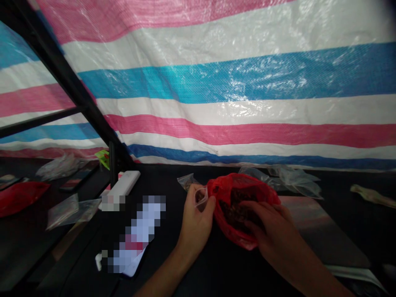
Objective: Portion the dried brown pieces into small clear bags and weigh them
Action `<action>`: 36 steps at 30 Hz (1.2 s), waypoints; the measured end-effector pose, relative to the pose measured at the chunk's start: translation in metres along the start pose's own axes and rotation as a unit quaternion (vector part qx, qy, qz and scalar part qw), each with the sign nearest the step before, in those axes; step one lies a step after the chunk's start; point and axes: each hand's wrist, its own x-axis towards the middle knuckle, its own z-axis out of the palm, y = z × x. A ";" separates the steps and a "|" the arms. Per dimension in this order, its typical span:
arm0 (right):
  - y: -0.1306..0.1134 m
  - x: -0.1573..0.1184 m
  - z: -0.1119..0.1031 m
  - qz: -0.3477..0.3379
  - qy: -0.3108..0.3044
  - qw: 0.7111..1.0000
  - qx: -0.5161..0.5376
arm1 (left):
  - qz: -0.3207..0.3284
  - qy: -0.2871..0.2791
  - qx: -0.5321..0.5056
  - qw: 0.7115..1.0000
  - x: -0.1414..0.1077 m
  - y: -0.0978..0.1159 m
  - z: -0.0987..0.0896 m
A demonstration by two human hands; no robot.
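Note:
A red plastic bag [238,240] stands open on the black table, with many small dark pieces [236,206] inside. My left hand [198,222] is closed around a small clear plastic bag [201,197], holding its mouth open beside the red bag's left rim. Something dark shows inside that small bag. My right hand [272,227] reaches over the red bag's right side, its fingers down among the dark pieces. Thumb and fingers are curled toward each other, and whether they pinch a piece is too dark to tell.
A lit phone [139,235], a white box-shaped device [128,183] and a white earbud [98,262] lie to the left. Clear bags [293,179] lie behind the red bag, a flat grey panel [321,231] to its right. A black metal frame [89,107] rises at left before striped sheeting [247,82].

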 end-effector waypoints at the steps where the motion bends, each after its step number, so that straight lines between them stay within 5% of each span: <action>1: 0.001 0.001 0.000 0.009 0.004 1.000 0.006 | 0.015 0.018 0.012 1.000 0.000 0.000 -0.001; 6: 0.003 0.003 0.000 0.014 0.031 0.999 0.034 | 0.076 0.051 0.038 0.995 -0.005 0.006 -0.001; 11: -0.003 0.001 -0.006 0.020 0.031 0.996 0.081 | 0.084 -0.069 0.145 0.983 -0.008 0.003 0.000; 17: -0.012 -0.001 -0.011 -0.010 0.041 0.992 0.118 | 0.102 -0.129 0.289 0.943 -0.009 -0.010 0.002; 30: -0.019 -0.007 -0.016 -0.179 0.057 0.982 0.036 | 0.120 -0.158 0.309 0.930 -0.012 -0.011 0.003; 36: -0.017 -0.006 -0.018 -0.189 0.046 0.981 0.011 | 0.118 -0.166 0.297 0.933 -0.014 -0.008 0.004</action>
